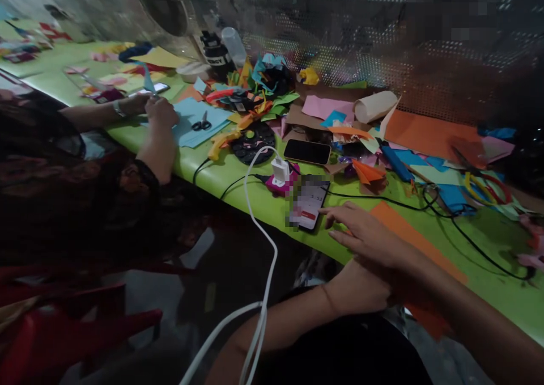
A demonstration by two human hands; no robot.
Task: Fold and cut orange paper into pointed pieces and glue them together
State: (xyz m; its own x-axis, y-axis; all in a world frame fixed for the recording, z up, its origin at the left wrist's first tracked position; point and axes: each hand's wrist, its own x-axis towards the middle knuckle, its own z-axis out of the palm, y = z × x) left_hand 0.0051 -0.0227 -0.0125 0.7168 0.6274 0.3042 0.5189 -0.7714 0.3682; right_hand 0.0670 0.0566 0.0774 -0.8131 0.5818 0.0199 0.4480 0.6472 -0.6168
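My right hand (361,229) reaches from the right over the table's near edge. Its index finger is stretched out to the lower right side of a phone (313,201) with a lit screen, and nothing is in the hand. Crossing beneath my right wrist is my left hand (363,288), whose fingers are hidden. A sheet of orange paper (419,240) lies under my right forearm, and more orange shows below the arm; whether my left hand holds it I cannot tell. Just past the lit phone sits a white charger plug (280,171) on a magenta power socket (276,186).
A co-worker's hand (161,110) pinches blue paper at the left, near small black scissors (202,123). A dark phone (307,151), a yellow glue gun (221,144) and paper scraps (369,172) crowd the green table (238,186). A white cable (272,249) hangs off the edge.
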